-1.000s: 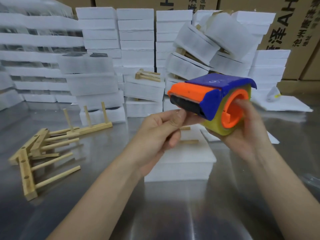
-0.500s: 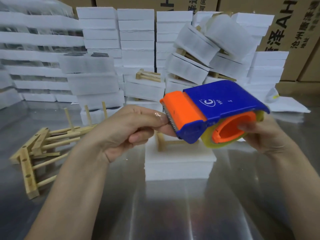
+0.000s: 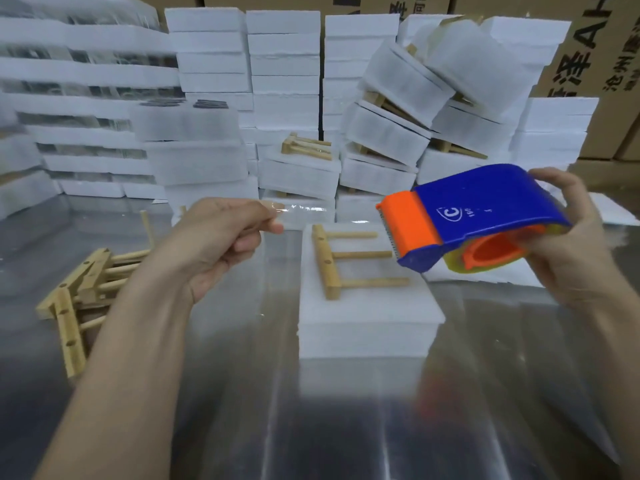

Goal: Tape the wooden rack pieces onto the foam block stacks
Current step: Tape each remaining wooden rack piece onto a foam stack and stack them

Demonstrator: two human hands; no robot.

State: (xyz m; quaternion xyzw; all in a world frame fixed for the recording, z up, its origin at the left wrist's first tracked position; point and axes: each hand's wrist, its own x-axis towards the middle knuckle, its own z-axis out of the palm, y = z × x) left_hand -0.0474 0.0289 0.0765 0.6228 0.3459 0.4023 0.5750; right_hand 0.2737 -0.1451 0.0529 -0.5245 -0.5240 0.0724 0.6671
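Observation:
A wooden rack piece (image 3: 341,261), a bar with three dowels, lies flat on a white foam block stack (image 3: 367,320) in the middle of the metal table. My right hand (image 3: 568,244) grips a blue and orange tape dispenser (image 3: 474,216) just above the stack's right side. My left hand (image 3: 225,237) pinches the end of a clear tape strip (image 3: 304,209), stretched from the dispenser's toothed edge across the air above the rack piece.
Several loose wooden rack pieces (image 3: 79,289) lie heaped at the left of the metal table (image 3: 311,427). Piles of foam blocks (image 3: 284,81), some with rack pieces taped on, fill the back. Cardboard boxes (image 3: 588,64) stand behind them.
My left hand has pulled the tape end away to the left, drawing out a strip. My right hand has carried the dispenser to the right, uncovering the rack piece on the foam.

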